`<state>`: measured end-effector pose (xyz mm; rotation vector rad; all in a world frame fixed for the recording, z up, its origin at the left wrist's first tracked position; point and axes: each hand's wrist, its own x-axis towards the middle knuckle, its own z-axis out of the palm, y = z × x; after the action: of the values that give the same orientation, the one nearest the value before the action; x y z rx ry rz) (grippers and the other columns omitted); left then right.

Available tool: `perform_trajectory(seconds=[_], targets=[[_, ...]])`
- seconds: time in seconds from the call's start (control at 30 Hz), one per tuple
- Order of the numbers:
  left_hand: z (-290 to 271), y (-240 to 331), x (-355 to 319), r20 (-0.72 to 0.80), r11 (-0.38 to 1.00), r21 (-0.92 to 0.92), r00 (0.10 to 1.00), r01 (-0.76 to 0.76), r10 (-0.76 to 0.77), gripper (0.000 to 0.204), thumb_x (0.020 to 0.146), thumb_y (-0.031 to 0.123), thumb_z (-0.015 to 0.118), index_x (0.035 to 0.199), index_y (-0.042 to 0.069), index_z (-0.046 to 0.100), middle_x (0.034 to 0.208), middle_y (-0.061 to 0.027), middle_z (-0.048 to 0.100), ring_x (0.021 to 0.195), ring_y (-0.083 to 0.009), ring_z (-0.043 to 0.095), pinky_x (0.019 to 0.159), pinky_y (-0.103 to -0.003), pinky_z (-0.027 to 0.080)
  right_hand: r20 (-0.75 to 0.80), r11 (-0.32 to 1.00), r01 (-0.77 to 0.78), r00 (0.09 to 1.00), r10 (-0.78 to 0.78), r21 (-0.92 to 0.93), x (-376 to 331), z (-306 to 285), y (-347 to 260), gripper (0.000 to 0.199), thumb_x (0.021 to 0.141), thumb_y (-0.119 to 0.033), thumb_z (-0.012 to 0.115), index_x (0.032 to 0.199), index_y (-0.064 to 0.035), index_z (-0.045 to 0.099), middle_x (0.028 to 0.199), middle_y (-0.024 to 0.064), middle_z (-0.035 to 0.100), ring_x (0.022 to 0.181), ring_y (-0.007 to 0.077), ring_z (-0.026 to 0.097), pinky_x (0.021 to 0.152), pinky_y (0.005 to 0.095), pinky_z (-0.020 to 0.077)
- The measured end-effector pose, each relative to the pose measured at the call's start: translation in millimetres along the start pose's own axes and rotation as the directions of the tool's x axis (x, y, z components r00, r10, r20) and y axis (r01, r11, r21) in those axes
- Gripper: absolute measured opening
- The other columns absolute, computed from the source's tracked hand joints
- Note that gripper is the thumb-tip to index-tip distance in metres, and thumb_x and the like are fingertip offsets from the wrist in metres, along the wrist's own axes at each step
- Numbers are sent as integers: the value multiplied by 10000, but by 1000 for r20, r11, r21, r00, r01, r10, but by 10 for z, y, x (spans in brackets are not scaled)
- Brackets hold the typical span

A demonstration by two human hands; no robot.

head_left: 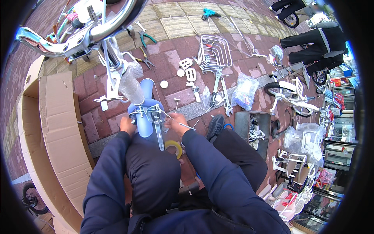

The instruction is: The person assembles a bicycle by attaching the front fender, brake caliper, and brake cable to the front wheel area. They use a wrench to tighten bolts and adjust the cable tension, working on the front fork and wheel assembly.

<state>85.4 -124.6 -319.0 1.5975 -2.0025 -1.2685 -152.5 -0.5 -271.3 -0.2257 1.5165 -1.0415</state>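
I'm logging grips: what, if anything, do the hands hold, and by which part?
Left hand and right hand flank the brake; whether either grips anything cannot be told.

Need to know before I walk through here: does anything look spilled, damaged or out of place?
Nothing looks clearly spilled or damaged. The teal drill, green-handled pliers and silver wrench look somewhat out of place, lying loose on the open paving, outside the metal box, where feet could catch them.

No legible text, labels, brands, numbers or signs; any print in view is too small or blurred.
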Motion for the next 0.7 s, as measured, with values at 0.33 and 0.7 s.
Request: perform_trajectory(seconds=[0.33, 0.7], targets=[[13, -1, 19, -150, 954, 245, 965, -176, 216, 122, 760, 76, 693, 838, -11, 658, 833, -268, 666, 868, -458, 659, 725, -497, 530, 100, 993, 70, 993, -60, -97, 13, 32, 9, 349, 938, 55, 473, 1270, 86, 579, 1192, 211, 658, 980, 281, 698, 801, 342, 602], [-16, 47, 9, -115, 948, 269, 972, -169, 206, 146, 767, 86, 687, 879, -7, 681, 857, -273, 671, 874, -457, 660, 741, -503, 531, 81, 999, 22, 997, -20, -25, 12, 25, -37, 284, 962, -17, 519, 1216, 100, 574, 1082, 199, 682, 971, 293, 699, 808, 377, 600]])
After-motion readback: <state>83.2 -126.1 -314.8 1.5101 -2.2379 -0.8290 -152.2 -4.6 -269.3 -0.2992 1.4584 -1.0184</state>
